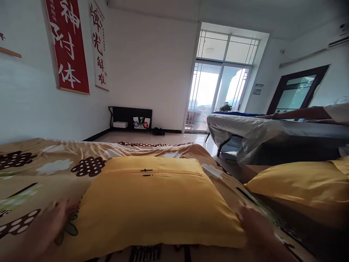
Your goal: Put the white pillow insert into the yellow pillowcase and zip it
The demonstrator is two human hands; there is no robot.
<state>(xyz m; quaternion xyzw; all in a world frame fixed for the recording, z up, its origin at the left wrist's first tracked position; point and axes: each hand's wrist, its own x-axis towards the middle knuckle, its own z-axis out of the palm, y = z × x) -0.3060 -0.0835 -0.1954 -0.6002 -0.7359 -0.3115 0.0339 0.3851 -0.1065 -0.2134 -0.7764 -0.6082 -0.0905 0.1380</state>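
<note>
A yellow pillow (160, 207) lies flat on a bed covered with a patterned sheet (54, 165). Two small dark marks show near its far side. Beside the pillow's left edge, my left hand (51, 220) is low over the sheet, blurred, with its fingers stretched toward the pillow and nothing seen in them. My right hand (255, 223) is at the pillow's right edge and seems to touch it. Blur hides whether its fingers grip the cloth.
Another yellow pillow (302, 182) lies to the right. Beyond it, a co-worker's arm (302, 113) reaches over a table with a plastic cover (272, 129). A low black shelf (131, 112) stands by the far wall, left of a glass door (207, 94).
</note>
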